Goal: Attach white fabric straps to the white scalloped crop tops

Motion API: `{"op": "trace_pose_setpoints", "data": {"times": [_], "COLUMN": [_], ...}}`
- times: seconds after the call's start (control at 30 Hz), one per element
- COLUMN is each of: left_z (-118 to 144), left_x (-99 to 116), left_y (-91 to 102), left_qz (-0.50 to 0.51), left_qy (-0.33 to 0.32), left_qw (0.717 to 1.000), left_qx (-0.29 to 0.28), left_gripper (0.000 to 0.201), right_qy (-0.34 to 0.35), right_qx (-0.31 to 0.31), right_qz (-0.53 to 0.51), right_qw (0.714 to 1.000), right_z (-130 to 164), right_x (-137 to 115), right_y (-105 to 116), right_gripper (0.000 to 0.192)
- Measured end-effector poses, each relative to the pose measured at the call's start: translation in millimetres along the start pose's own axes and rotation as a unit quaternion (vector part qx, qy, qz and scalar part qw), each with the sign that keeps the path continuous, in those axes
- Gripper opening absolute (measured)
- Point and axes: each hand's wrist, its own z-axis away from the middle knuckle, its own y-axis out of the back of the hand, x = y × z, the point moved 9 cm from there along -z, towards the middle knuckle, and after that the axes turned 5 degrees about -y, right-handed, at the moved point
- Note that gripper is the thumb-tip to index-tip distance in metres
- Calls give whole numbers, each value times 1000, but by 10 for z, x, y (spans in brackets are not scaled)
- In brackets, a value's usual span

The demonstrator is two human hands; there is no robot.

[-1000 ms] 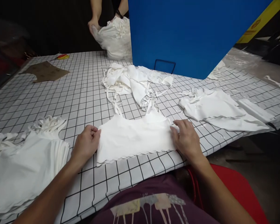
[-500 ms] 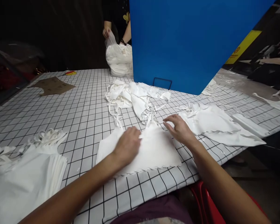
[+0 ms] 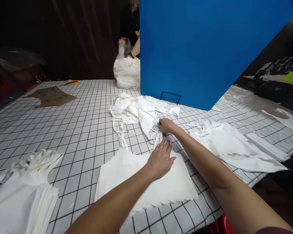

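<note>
A white strappy top point(image 3: 136, 182) lies flat on a neat stack of like pieces, its straps pointing away from me. My left hand point(image 3: 161, 158) rests palm down on its upper right part, fingers stretched out, close to the base of the right strap. Just beyond, my right hand point(image 3: 166, 125) is closed, its fingertips pinching at the far end of the straps point(image 3: 157, 138); they partly hide what is held. Touching that end is a loose heap of white tops point(image 3: 134, 107).
A thick stack of white tops point(image 3: 21, 201) lies at left, more white pieces point(image 3: 224, 139) at right. Behind stand a large blue board point(image 3: 197, 48) and a wire bracket point(image 3: 170, 97). A brown pattern piece point(image 3: 55, 97) and scissors point(image 3: 73, 83) lie far left. A co-worker handles a bag point(image 3: 127, 71).
My left hand has slid right across the top and flattened. The right hand has moved forward and left to the straps and closed. The view has tilted up a little.
</note>
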Motion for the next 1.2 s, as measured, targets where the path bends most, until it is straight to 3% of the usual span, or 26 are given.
{"op": "trace_pose_setpoints", "data": {"times": [0.17,0.3,0.4,0.5,0.53,0.6,0.67,0.73,0.83,0.9,0.97,1.07,1.2], "left_z": [-23,-23,-18,-23,-27,-36,-41,-42,-42,-46,-52,-56,-53], "left_x": [-9,-22,-29,-27,-23,-7,23,47,42,33,29,14,27], "left_y": [-56,-77,-76,-59,-39,11,61,83,76,58,38,31,66], "left_qz": [6,14,21,30,33,40,45,50,47,40,36,46,47], "left_qy": [-10,-14,-12,-11,-12,-20,-36,-48,-45,-40,-37,-27,-34], "left_qw": [1000,1000,1000,999,999,999,998,997,997,998,998,998,998], "left_qx": [-8,0,-3,-5,1,18,37,42,41,37,31,26,30], "left_gripper": [63,65,67,67,66,64,60,56,54,56,59,63,63], "right_qy": [-20,2,61,175,208,242,235,193,89,24,-15,-16,-7], "right_qx": [-23,-8,23,11,-27,-173,-275,-266,-157,-116,-121,-156,-187], "right_qz": [-165,-275,-347,-329,-303,-229,-166,-163,-180,-154,-110,-71,-189], "right_qw": [986,961,936,928,930,927,917,930,967,981,986,985,964], "right_z": [-112,-79,197,820,1077,1607,2024,2147,1938,1747,1604,1544,1701], "right_x": [14,-132,-314,-529,-578,-588,-431,-192,189,358,415,365,307], "right_y": [104,490,862,1086,1061,820,573,453,353,237,90,-80,-107], "right_gripper": [13,8,25,43,48,46,37,32,35,40,44,47,39]}}
